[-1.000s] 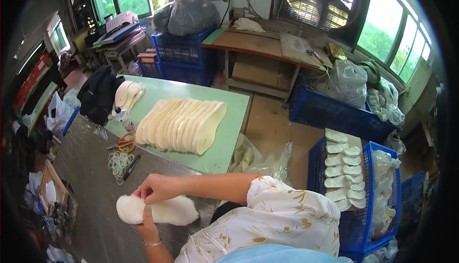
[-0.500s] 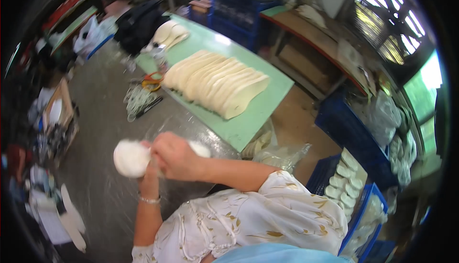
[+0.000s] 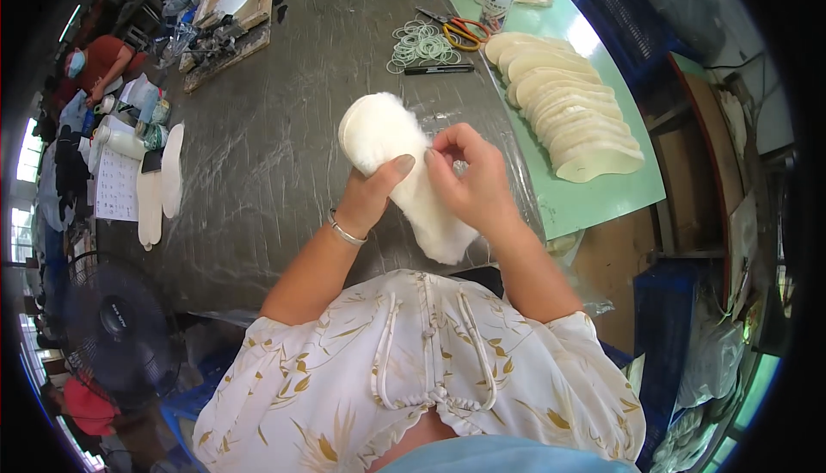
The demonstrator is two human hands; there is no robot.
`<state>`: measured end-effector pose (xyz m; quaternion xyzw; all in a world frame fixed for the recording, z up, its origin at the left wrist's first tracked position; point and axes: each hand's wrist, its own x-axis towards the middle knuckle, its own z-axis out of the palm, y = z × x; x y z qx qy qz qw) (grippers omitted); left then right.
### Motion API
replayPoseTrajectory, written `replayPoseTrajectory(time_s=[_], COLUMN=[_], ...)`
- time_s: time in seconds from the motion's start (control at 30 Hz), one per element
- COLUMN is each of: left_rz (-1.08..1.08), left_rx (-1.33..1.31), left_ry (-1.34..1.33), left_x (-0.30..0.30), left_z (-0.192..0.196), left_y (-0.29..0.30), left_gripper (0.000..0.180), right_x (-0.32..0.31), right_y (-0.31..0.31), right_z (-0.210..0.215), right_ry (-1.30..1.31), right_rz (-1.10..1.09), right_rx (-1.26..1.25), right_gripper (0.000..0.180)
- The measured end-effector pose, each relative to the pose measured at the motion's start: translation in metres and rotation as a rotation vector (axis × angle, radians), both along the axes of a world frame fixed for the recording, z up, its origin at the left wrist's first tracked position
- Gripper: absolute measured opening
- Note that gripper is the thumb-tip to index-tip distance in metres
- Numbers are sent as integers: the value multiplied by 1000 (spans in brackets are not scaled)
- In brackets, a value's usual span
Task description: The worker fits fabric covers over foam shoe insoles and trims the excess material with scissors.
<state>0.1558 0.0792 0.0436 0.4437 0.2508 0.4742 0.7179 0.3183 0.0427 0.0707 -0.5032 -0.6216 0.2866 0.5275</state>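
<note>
A stack of fluffy white insoles [image 3: 400,133], shaped like shoe soles, is held over the table in front of me. My left hand [image 3: 375,191] grips its left side, thumb on top and the other fingers hidden underneath. At the right edge, my right hand [image 3: 473,172] pinches the fluff between thumb and curled fingers. Whether a small loose bit sits in that pinch is too fine to see. Beyond my hands lie a heap of pale rubber bands [image 3: 422,46], a black pen [image 3: 439,69] and orange-handled scissors [image 3: 465,32].
A fanned row of cream insoles [image 3: 568,103] lies on a green board [image 3: 602,202] to the right. Behind the scissors stands a bottle [image 3: 497,4]. Far left are a wooden tray [image 3: 249,8], a paper sheet [image 3: 117,185], a fan [image 3: 120,327] and a seated person [image 3: 107,64].
The view has swung round to face the table squarely. My right hand, earlier crossed over the left at the insoles, is now at their right edge, and the hands are apart.
</note>
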Motion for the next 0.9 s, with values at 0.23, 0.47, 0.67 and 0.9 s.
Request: replayPoseTrajectory(time_s=[0.23,0.47,0.67,0.9], left_rz=[-122,-144,-144,-39], left_rx=[120,300,296,217], left_ry=[179,195,185,149], left_x=[-21,-20,-37,-47], left_z=[13,9,2,-7], left_y=[6,5,1,-3], left_gripper=[49,67,62,54], right_x=[10,14,-9,-26], right_y=[6,15,21,11], right_z=[11,2,-1,-2], right_ry=[335,312,153,415], right_rz=[290,379,432,460], right_rx=[-383,-360,-172,-265], right_gripper=[20,6,15,10])
